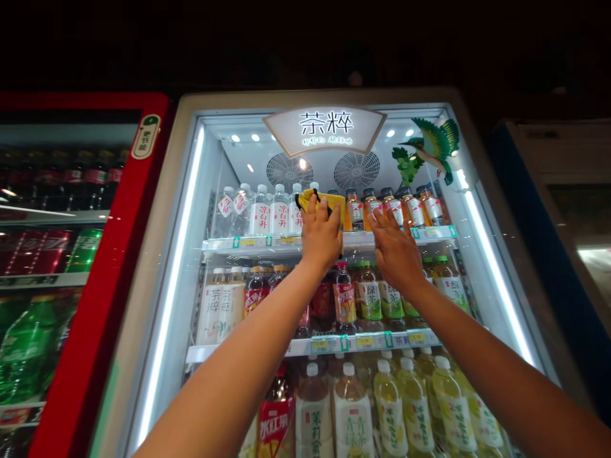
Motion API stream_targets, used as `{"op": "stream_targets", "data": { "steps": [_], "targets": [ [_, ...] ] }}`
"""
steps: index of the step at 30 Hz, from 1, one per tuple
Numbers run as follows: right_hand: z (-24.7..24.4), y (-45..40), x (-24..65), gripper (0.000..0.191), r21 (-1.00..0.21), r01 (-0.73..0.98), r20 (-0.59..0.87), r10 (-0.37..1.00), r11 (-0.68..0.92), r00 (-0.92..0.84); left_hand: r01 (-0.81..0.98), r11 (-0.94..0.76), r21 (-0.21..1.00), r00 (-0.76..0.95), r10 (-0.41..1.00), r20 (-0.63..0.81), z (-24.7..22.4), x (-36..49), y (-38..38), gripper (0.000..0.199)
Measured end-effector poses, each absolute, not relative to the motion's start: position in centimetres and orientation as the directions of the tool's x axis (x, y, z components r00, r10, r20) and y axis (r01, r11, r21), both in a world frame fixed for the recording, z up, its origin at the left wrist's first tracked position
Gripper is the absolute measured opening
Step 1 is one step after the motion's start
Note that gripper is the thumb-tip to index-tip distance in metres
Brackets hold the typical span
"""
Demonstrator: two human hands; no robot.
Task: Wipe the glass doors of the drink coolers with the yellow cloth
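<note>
My left hand point(321, 232) is raised to the glass door point(329, 175) of a lit drinks fridge and holds a yellow cloth point(337, 203) with dark edging against it. The cloth shows above and to the right of the fingers. To the right, my right hand point(397, 251) is empty, its fingers stretched out flat at the glass. Behind the hands stand rows of bottles: clear water bottles point(261, 211) and amber drink bottles point(354, 208) on the top shelf, with green tea bottles point(368, 296) on the one below.
A lit sign point(325, 130) and a green bird sticker point(432, 146) are at the top of the door. On the left stands a red-framed fridge point(109, 254) with soda bottles. A dark blue-edged cabinet point(534, 222) is at right. Yellow-green bottles point(415, 401) fill the lower shelf.
</note>
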State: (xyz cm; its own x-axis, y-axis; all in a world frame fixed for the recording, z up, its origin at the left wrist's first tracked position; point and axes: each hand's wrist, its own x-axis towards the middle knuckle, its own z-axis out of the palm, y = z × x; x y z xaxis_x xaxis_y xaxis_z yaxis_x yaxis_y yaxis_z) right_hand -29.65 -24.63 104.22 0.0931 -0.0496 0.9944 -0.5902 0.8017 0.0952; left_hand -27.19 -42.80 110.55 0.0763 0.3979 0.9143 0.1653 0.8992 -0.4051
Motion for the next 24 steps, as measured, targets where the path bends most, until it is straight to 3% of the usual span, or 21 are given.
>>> {"op": "stream_targets", "data": {
  "steps": [5,10,13,18,21,24],
  "targets": [
    [104.5,-26.8,-29.4,0.076,0.134,-0.607,0.991,-0.086,0.783,0.107,0.155,0.806,-0.572,0.018,0.576,0.817,109.5,-27.6,-41.7,0.048],
    [104.8,-29.4,-28.4,0.077,0.13,-0.626,0.991,-0.096,0.769,0.089,0.145,0.882,-0.449,0.072,0.443,0.894,112.9,-26.0,-46.6,0.045],
    [104.4,-30.6,-27.9,0.076,0.136,-0.631,0.99,-0.126,0.764,0.06,0.146,0.913,-0.381,0.138,0.362,0.922,111.8,-25.5,-49.5,0.047],
    [104.2,-32.6,-27.5,0.072,0.153,-0.635,0.984,-0.173,0.757,0.031,0.17,0.863,-0.476,0.084,0.469,0.879,106.7,-25.9,-50.3,0.058],
    [105.5,-34.3,-27.1,0.069,0.142,-0.635,0.987,-0.155,0.76,0.035,0.193,0.827,-0.528,0.05,0.529,0.847,108.1,-26.0,-50.3,0.061],
    [106.9,-36.4,-26.5,0.066,0.147,-0.643,0.986,-0.163,0.752,0.034,0.202,0.847,-0.492,0.073,0.488,0.87,110.6,-25.6,-51.7,0.062]
  ]
}}
